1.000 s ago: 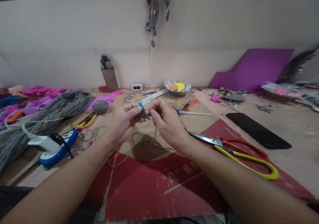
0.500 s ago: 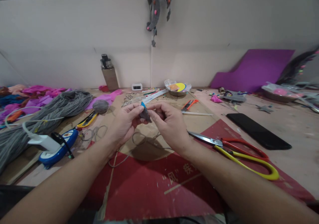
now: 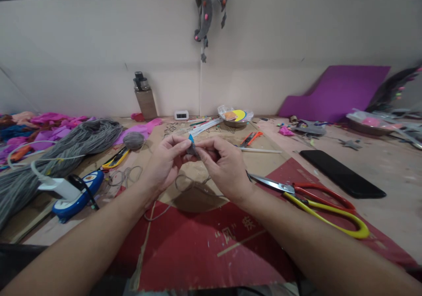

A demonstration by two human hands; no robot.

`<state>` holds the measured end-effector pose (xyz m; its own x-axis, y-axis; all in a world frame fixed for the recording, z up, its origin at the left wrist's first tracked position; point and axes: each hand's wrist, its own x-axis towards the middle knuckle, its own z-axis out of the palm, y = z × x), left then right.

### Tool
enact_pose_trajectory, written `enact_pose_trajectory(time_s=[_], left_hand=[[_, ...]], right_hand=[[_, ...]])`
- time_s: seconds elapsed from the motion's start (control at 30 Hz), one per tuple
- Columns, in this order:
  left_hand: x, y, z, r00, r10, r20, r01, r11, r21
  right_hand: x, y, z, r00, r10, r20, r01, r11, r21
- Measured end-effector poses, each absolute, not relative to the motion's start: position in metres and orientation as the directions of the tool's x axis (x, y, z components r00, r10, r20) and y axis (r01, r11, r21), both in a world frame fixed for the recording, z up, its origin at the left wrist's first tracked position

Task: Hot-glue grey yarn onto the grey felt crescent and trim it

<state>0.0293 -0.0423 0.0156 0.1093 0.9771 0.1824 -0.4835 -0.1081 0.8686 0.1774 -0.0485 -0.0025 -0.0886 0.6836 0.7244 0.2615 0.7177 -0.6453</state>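
My left hand (image 3: 163,162) and my right hand (image 3: 224,164) meet above the middle of the table, both pinching a small dark grey felt piece with a blue tip (image 3: 191,146). Fingers of both hands are closed on it. A loose strand of grey yarn (image 3: 184,184) lies on the brown cardboard (image 3: 194,173) just under the hands. Most of the felt piece is hidden by my fingers.
Scissors with red and yellow handles (image 3: 313,199) lie right of my right wrist, beside a black phone (image 3: 341,173). A grey yarn hank (image 3: 56,155), a yarn ball (image 3: 133,140), a yellow cutter (image 3: 115,159) and a blue device with white charger (image 3: 70,193) lie left. A bottle (image 3: 144,96) stands at the back.
My right hand has closed in on the left hand and now pinches the felt piece too; a second ago its fingers were slightly apart from it.
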Motion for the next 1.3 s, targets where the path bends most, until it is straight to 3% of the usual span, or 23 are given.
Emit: enact_pose_trajectory(time_s=[0.27, 0.57, 0.7, 0.87, 1.07, 1.3], left_hand=[[0.03, -0.043, 0.014, 0.052, 0.983, 0.176, -0.43, -0.137, 0.892], [0.027, -0.043, 0.014, 0.221, 0.957, 0.189, -0.374, -0.096, 0.923], [0.025, -0.044, 0.013, 0.186, 0.976, 0.116, -0.277, -0.061, 0.959], [0.031, -0.045, 0.011, 0.148, 0.973, 0.178, -0.33, -0.121, 0.936], [0.032, -0.044, 0.013, 0.162, 0.962, 0.222, -0.374, -0.148, 0.916], [0.03, -0.043, 0.014, 0.174, 0.963, 0.208, -0.472, -0.104, 0.876]], right_hand=[[0.179, -0.044, -0.006, -0.07, 0.675, 0.735, 0.375, 0.7, -0.607], [0.18, -0.044, -0.005, -0.075, 0.648, 0.758, 0.384, 0.72, -0.578], [0.18, -0.044, -0.005, -0.083, 0.639, 0.764, 0.395, 0.726, -0.564], [0.181, -0.044, -0.004, -0.092, 0.661, 0.745, 0.388, 0.713, -0.585], [0.179, -0.048, -0.003, -0.086, 0.676, 0.732, 0.301, 0.718, -0.628], [0.174, -0.055, 0.002, -0.084, 0.77, 0.633, 0.13, 0.638, -0.759]])
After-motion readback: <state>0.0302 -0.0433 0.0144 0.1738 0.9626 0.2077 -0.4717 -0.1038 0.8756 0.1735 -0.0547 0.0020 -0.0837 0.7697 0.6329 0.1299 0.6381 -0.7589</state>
